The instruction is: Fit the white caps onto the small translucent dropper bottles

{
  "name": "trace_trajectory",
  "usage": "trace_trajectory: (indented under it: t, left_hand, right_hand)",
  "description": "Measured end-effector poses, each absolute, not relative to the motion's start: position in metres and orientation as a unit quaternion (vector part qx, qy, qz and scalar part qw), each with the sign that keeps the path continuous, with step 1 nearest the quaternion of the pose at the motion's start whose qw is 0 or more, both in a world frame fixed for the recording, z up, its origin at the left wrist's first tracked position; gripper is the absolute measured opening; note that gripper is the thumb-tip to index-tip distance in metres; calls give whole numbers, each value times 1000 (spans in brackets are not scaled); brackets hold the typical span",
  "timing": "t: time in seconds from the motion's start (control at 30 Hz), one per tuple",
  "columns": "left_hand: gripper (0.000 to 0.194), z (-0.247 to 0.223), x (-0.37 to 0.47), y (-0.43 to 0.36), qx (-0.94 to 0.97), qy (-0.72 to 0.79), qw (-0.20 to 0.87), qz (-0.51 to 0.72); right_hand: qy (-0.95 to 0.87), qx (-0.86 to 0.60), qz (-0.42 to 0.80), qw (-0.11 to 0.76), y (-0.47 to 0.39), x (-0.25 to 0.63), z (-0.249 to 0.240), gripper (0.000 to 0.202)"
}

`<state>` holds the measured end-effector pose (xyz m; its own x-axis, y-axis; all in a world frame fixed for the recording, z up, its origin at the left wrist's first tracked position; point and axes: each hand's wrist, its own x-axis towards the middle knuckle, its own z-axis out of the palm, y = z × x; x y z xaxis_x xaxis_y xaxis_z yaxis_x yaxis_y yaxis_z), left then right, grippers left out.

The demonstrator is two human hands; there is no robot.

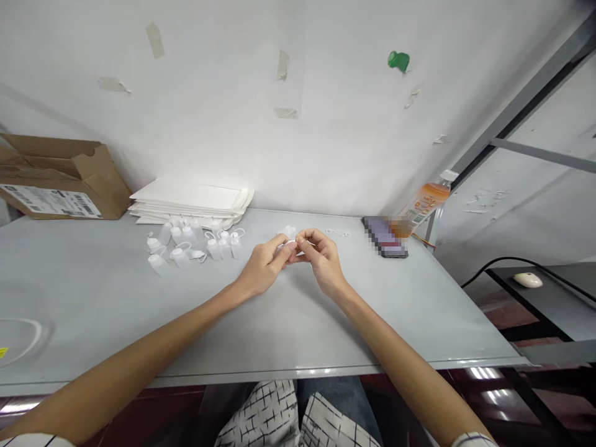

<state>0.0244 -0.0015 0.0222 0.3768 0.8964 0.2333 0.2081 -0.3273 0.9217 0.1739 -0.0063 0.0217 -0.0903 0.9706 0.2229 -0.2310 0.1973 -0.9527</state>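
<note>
My left hand (266, 264) and my right hand (322, 257) meet over the middle of the grey table (298, 323). Between their closed fingertips is a small white piece, mostly hidden by the fingers. Just behind my left hand lie small clear-white pieces (287, 231). Thin white loops (337, 233) rest on the table behind my right hand. To the left of my hands stand and lie several small translucent white bottles (225, 246), some with ring straps at their necks.
A stack of white paper sheets or envelopes (186, 200) lies against the wall, beside an open cardboard box (60, 180). At the right are a phone (385, 237) and an orange drink bottle (426, 202). A white mouse (528, 280) sits on a lower surface.
</note>
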Motion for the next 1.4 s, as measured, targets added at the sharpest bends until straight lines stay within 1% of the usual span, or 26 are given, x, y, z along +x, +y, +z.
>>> trace_trajectory:
  t: [0.33, 0.63, 0.87, 0.97, 1.1, 1.17, 1.27, 1.33, 1.4]
  left_hand:
    - [36, 20, 25, -1, 699, 381, 451, 405]
    - [35, 19, 25, -1, 705, 386, 442, 398]
    - [35, 24, 20, -1, 743, 397, 377, 385]
    - [37, 27, 16, 0, 794, 377, 301, 369]
    - [34, 27, 12, 7, 839, 350, 94, 406]
    - [33, 28, 8, 13, 829, 325, -20, 455]
    - [45, 35, -3, 21, 779, 281, -173, 533]
    - [46, 43, -14, 27, 738, 272, -226, 574]
    - [44, 51, -26, 34, 699, 281, -250, 607]
  right_hand:
    - [-504, -363, 533, 574, -5, 173, 20, 31]
    - [-510, -359, 534, 571, -6, 174, 22, 31]
    - [-567, -358, 471, 573, -5, 178, 27, 27]
    - [-578, -365, 436, 586, -7, 181, 33, 23]
    - [-594, -363, 385, 606, -8, 188, 40, 20]
    - [-606, -378, 323, 621, -6, 191, 39, 18]
    - [-628, -420, 195, 625, -2, 191, 33, 14]
    - [-653, -433, 150, 602, 1, 187, 29, 13]
    - [-686, -432, 120, 574, 5, 181, 27, 12]
